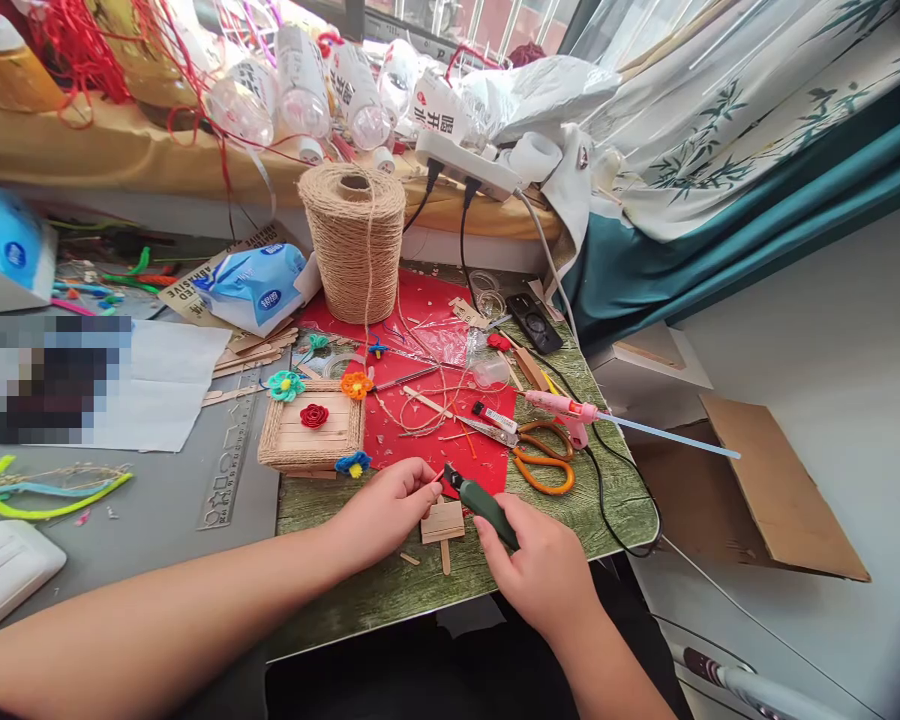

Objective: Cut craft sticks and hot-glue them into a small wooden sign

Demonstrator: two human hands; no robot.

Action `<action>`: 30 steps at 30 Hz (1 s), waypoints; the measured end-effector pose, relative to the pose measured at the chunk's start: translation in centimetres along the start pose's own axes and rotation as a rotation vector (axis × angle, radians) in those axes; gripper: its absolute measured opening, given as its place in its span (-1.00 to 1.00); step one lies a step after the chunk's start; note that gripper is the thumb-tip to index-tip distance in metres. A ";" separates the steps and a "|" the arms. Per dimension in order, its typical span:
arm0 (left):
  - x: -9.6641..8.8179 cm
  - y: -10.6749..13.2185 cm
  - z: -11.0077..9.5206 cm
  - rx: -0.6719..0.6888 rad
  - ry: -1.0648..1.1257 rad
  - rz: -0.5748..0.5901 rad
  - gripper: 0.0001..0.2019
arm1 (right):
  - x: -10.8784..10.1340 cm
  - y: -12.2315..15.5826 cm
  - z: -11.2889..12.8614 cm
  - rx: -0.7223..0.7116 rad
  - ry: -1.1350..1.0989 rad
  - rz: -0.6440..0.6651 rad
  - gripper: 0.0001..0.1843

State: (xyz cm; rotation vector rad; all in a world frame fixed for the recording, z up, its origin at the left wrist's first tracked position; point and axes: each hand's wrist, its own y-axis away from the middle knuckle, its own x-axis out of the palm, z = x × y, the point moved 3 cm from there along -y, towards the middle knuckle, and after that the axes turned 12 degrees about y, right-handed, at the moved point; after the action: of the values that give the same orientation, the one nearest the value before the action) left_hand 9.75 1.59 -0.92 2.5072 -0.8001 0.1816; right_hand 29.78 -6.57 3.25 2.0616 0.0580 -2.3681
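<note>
My left hand (390, 508) pinches a thin, pale reddish strip (439, 476) between thumb and fingertips. My right hand (544, 560) is wrapped round green-handled cutters (487, 508), whose dark head meets the strip's end close to my left fingertips. Just below the cutters lies a small piece of joined wooden craft sticks (442, 522) with one stick pointing towards me. To the left of my hands stands a craft-stick box (330, 425) edged with twine, with a red flower (314, 416) on top and teal, orange and blue flowers at its corners.
A big twine spool (352, 245) stands behind the box. Orange-handled scissors (546, 455) and a pink glue gun (562, 408) with a long glue stick lie at right. A red sheet (397, 425), clear ruler (229, 455) and blue tissue pack (255, 285) are on the table.
</note>
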 end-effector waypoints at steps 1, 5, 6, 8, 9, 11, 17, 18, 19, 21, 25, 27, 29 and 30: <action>0.0 0.0 0.0 -0.002 0.004 0.001 -0.72 | 0.0 0.0 -0.1 0.010 0.000 0.000 -0.74; -0.1 0.0 0.2 -0.019 0.000 0.010 -0.70 | -0.1 -0.1 -0.2 0.023 -0.013 -0.012 -0.74; -0.1 0.0 0.2 -0.024 -0.004 0.014 -0.70 | -0.1 -0.1 -0.2 0.008 -0.025 0.001 -0.74; -0.2 -0.1 0.3 -0.029 -0.010 0.015 -0.69 | 0.0 -0.2 -0.1 0.012 -0.032 0.019 -0.73; -0.2 -0.1 0.4 -0.030 -0.013 0.015 -0.69 | 0.0 -0.2 -0.1 0.027 -0.029 0.017 -0.73; -0.3 -0.1 0.6 -0.028 -0.018 0.014 -0.68 | 0.1 -0.2 -0.1 0.027 -0.034 0.019 -0.73; -0.4 -0.3 0.9 -0.009 -0.029 -0.001 -0.66 | 0.2 -0.3 -0.3 0.037 -0.025 -0.002 -0.73; -0.4 -0.3 0.9 -0.006 -0.028 -0.002 -0.66 | 0.1 -0.3 -0.3 0.024 -0.031 -0.003 -0.73; -0.5 -0.3 0.8 -0.005 -0.027 -0.002 -0.67 | 0.1 -0.3 -0.2 0.004 -0.041 0.003 -0.73; -0.5 -0.2 0.8 -0.007 -0.023 -0.001 -0.67 | 0.1 -0.3 -0.2 -0.010 -0.054 0.011 -0.74; -0.4 -0.1 0.8 -0.018 -0.022 0.009 -0.67 | 0.0 -0.3 -0.3 0.006 -0.051 -0.010 -0.75; -0.4 -0.2 0.8 -0.022 -0.024 0.021 -0.66 | 0.1 -0.3 -0.2 -0.033 -0.057 0.006 -0.74; -0.4 -0.2 0.8 -0.026 -0.022 0.026 -0.65 | 0.1 -0.3 -0.3 -0.023 -0.048 0.002 -0.74; -0.4 -0.2 0.8 -0.027 -0.021 0.026 -0.64 | 0.1 -0.3 -0.3 -0.010 -0.046 -0.005 -0.74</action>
State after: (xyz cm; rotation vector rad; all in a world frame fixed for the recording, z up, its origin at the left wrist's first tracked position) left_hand 9.56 1.52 -1.84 2.4781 -0.8388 0.1531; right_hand 30.07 -6.23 3.11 2.0038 0.0749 -2.4112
